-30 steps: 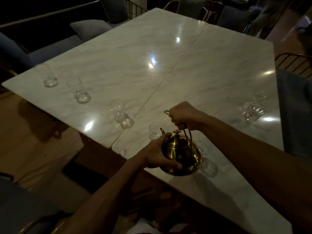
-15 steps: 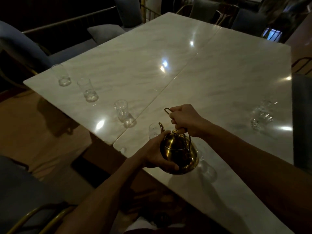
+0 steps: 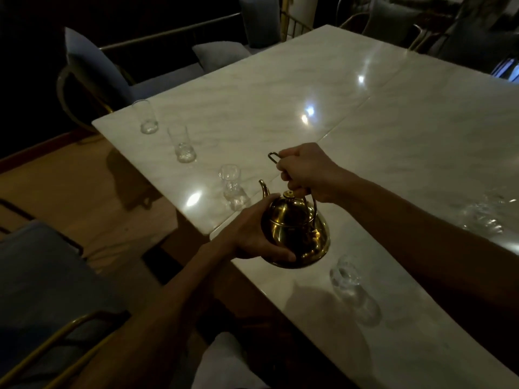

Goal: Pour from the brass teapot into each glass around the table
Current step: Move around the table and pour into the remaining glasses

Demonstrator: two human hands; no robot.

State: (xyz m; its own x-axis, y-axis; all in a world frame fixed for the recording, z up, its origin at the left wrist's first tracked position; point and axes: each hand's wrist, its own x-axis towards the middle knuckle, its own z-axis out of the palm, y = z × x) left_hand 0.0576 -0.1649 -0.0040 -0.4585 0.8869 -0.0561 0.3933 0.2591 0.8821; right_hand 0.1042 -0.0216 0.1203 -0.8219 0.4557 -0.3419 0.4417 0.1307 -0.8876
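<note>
The brass teapot (image 3: 295,234) hangs over the near edge of the white marble table (image 3: 365,122), tilted with its spout up and to the left. My right hand (image 3: 304,171) grips its wire handle from above. My left hand (image 3: 252,234) cups the pot's left side and underside. A row of clear glasses stands along the near edge: one (image 3: 146,116) at the far left corner, a second (image 3: 182,144), a third (image 3: 231,183) just left of the spout, and one (image 3: 348,279) to the right of the pot. Any glass behind the pot is hidden.
More glassware (image 3: 483,214) sits blurred at the table's right side. Blue upholstered chairs with gold frames stand at the far left (image 3: 92,68) and near left (image 3: 42,290). A seam (image 3: 351,113) splits the tabletop in two. Wooden floor lies left of the table.
The view has swung so the table sits further right. The teapot has stayed in both hands and shifted left past one glass, which now stands to its right.
</note>
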